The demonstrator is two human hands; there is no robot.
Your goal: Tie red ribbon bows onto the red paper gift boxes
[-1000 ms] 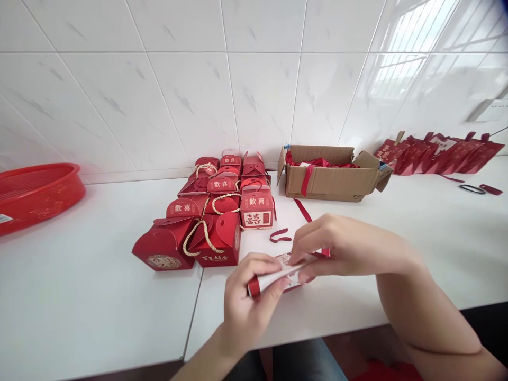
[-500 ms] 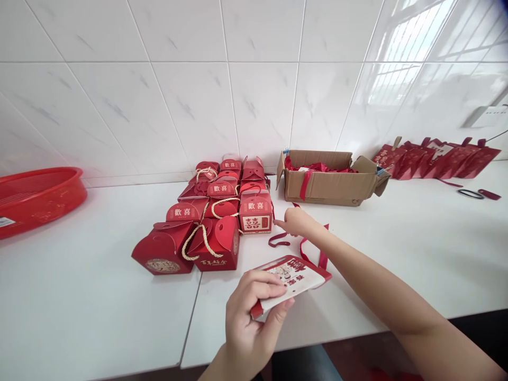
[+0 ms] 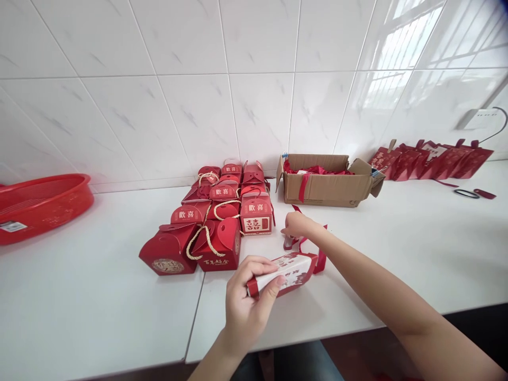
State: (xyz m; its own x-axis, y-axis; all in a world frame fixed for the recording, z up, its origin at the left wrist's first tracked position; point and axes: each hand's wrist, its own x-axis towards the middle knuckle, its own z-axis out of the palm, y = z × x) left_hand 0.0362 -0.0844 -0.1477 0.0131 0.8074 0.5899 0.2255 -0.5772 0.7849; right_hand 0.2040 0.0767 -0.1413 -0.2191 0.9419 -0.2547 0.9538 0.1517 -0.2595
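My left hand point(image 3: 250, 299) is wrapped round the near end of a red and white printed box point(image 3: 291, 272), thumb on its face, fingers over the far edge. The box lies tilted above the table's front part. My right hand point(image 3: 297, 225) reaches out beyond it, fingers bent together at a dark red ribbon point(image 3: 290, 242); the fingertips are mostly hidden. Under and beside the right forearm lies a wider red ribbon point(image 3: 320, 260). Just left of the right hand stands a red box with a white label point(image 3: 256, 214), at the corner of a group of filled-out red boxes point(image 3: 218, 248).
An open cardboard box point(image 3: 329, 189) holding red ribbons stands near the wall. Red bags point(image 3: 440, 160) line up at the back right, with black-handled scissors point(image 3: 467, 193) before them. A large red basin point(image 3: 47, 206) is at the far left.
My right hand has moved slightly right, away from the labelled box, and the dark ribbon has shifted with it. My left hand has turned the printed box, so its face sits at another angle.
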